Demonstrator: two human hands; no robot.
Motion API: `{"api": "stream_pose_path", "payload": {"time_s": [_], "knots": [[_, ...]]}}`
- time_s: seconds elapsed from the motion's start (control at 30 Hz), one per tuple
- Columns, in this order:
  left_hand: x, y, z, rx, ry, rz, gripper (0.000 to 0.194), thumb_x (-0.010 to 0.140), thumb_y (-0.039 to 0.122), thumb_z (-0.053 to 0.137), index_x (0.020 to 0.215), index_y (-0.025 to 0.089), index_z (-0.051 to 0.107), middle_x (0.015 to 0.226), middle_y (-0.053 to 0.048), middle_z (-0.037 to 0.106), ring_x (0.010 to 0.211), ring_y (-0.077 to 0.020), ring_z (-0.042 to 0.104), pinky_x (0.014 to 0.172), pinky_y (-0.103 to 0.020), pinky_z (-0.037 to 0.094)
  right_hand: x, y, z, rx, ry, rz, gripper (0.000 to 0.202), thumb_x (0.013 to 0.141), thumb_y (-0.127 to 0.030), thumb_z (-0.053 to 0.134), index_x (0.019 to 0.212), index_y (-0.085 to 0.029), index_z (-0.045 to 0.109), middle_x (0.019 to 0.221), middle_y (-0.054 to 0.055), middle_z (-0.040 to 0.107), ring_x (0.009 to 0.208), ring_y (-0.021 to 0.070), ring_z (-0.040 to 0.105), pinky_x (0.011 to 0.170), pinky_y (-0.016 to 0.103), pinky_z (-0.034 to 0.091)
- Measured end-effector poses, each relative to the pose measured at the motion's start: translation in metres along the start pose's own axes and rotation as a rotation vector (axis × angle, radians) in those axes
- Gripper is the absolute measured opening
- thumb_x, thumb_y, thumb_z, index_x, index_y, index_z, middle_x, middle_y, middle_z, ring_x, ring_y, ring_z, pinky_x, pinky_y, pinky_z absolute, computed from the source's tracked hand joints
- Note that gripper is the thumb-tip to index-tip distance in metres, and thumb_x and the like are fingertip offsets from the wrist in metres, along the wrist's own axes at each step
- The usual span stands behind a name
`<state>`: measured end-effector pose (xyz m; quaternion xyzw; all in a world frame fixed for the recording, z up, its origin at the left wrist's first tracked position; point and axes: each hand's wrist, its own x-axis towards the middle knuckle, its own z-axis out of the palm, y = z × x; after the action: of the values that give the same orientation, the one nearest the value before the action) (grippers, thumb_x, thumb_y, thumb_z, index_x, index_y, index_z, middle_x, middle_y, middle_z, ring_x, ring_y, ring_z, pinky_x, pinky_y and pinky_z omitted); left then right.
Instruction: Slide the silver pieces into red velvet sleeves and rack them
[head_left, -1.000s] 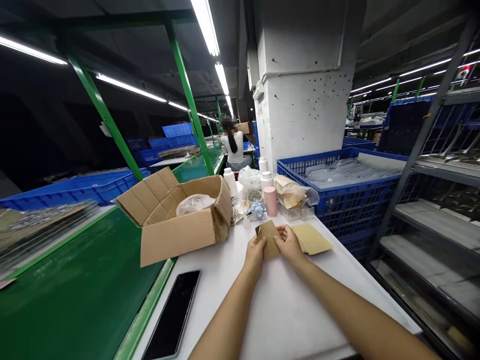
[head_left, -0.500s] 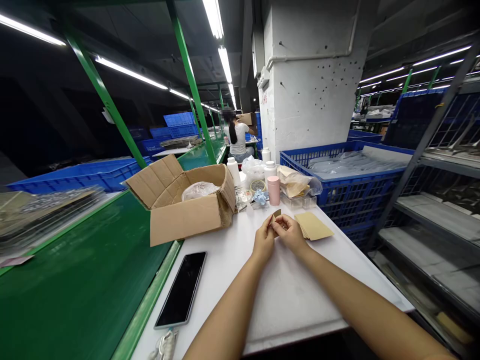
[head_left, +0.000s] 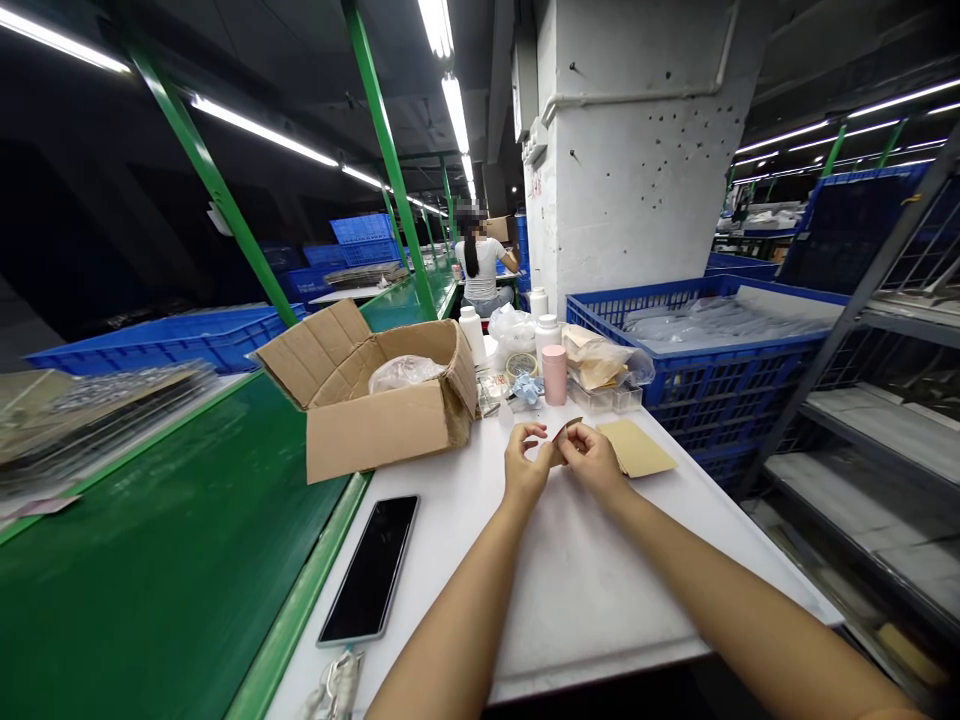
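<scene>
Between my hands is a small brown paper piece with a dark, reddish upper edge; whether it is an envelope or a card I cannot make out. My right hand pinches it between thumb and fingertips. On its other side, my left hand has its fingers curled but parted from the thumb, whose tip is close to the paper; contact is unclear. Just right of my right hand lies a stack of tan paper sheets or envelopes on the white table.
An opened cardboard box with a plastic bag stands at left, beside the green conveyor. A phone lies nearer. Behind my hands are a pink bottle, white bottles and a tape roll. A blue crate borders the right.
My left hand's fingers have come off the paper piece and spread apart, while my right hand keeps its pinch. The view has shifted slightly.
</scene>
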<state>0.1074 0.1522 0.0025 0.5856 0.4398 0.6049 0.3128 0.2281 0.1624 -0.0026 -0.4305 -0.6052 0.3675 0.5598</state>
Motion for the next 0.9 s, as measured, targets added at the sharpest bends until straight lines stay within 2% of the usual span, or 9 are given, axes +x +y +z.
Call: {"api": "stream_pose_path", "payload": {"time_s": [0.17, 0.4, 0.53, 0.63, 0.73, 0.8, 0.83, 0.9], "knots": [[-0.003, 0.0, 0.002, 0.002, -0.019, -0.01, 0.018, 0.067, 0.012, 0.051, 0.084, 0.016, 0.051, 0.098, -0.004, 0.057, 0.097, -0.0147, 0.054, 0.081, -0.025, 0.042, -0.005, -0.005, 0.002, -0.061, -0.029, -0.043, 0.021, 0.074, -0.038, 0.053, 0.07, -0.018, 0.055, 0.064, 0.002, 0.058, 0.059, 0.0157, 0.053, 0.055, 0.024, 0.042], [-0.004, -0.013, 0.006, -0.056, -0.156, -0.077, 0.042, 0.07, 0.01, 0.048, 0.112, 0.018, 0.053, 0.115, -0.008, 0.056, 0.106, -0.0175, 0.053, 0.091, -0.032, 0.044, -0.006, -0.009, 0.0, -0.101, -0.037, -0.063, 0.02, 0.076, -0.035, 0.051, 0.069, -0.017, 0.055, 0.066, 0.003, 0.059, 0.06, 0.0159, 0.054, 0.057, 0.025, 0.043], [-0.004, -0.016, 0.008, -0.125, -0.168, -0.097, 0.04, 0.074, 0.015, 0.047, 0.113, 0.02, 0.055, 0.111, -0.005, 0.06, 0.105, -0.0177, 0.056, 0.097, -0.034, 0.043, -0.007, -0.011, 0.001, -0.099, -0.055, -0.081, 0.018, 0.076, -0.032, 0.051, 0.081, -0.017, 0.059, 0.075, 0.005, 0.063, 0.067, 0.0175, 0.057, 0.06, 0.026, 0.045], [-0.001, -0.016, 0.007, -0.284, -0.121, -0.179, 0.036, 0.074, 0.022, 0.051, 0.109, 0.017, 0.056, 0.108, -0.006, 0.062, 0.1, -0.0185, 0.058, 0.091, -0.032, 0.047, -0.006, -0.009, 0.001, -0.116, -0.022, -0.129, 0.027, 0.074, -0.028, 0.051, 0.098, -0.019, 0.057, 0.095, 0.008, 0.062, 0.086, 0.0205, 0.058, 0.068, 0.029, 0.047], [0.003, -0.017, 0.004, -0.436, 0.001, -0.316, 0.04, 0.071, 0.025, 0.056, 0.109, 0.015, 0.053, 0.104, -0.008, 0.063, 0.092, -0.0182, 0.061, 0.083, -0.03, 0.05, -0.001, 0.0, -0.001, -0.233, 0.137, -0.167, 0.037, 0.071, -0.028, 0.052, 0.106, -0.018, 0.053, 0.109, 0.01, 0.056, 0.102, 0.0241, 0.052, 0.077, 0.035, 0.045], [0.005, -0.016, 0.001, -0.49, 0.082, -0.394, 0.044, 0.068, 0.028, 0.059, 0.109, 0.014, 0.052, 0.101, -0.009, 0.064, 0.086, -0.0179, 0.062, 0.079, -0.03, 0.051, 0.003, 0.01, -0.002, -0.25, 0.208, -0.118, 0.041, 0.069, -0.03, 0.054, 0.108, -0.017, 0.05, 0.113, 0.012, 0.054, 0.105, 0.0255, 0.05, 0.081, 0.038, 0.044], [0.005, -0.015, 0.0, -0.508, 0.112, -0.42, 0.045, 0.067, 0.03, 0.061, 0.108, 0.014, 0.053, 0.099, -0.009, 0.064, 0.084, -0.0178, 0.063, 0.077, -0.03, 0.051, 0.005, 0.015, -0.001, -0.22, 0.186, -0.063, 0.042, 0.069, -0.031, 0.053, 0.108, -0.017, 0.049, 0.111, 0.012, 0.056, 0.102, 0.0253, 0.052, 0.079, 0.038, 0.044], [0.005, -0.012, -0.002, -0.523, 0.148, -0.452, 0.046, 0.065, 0.034, 0.064, 0.106, 0.014, 0.054, 0.096, -0.009, 0.065, 0.081, -0.0177, 0.063, 0.074, -0.029, 0.051, 0.007, 0.024, 0.002, -0.129, 0.054, 0.05, 0.034, 0.071, -0.034, 0.051, 0.1, -0.016, 0.052, 0.097, 0.011, 0.062, 0.084, 0.0227, 0.06, 0.069, 0.035, 0.047]]}}
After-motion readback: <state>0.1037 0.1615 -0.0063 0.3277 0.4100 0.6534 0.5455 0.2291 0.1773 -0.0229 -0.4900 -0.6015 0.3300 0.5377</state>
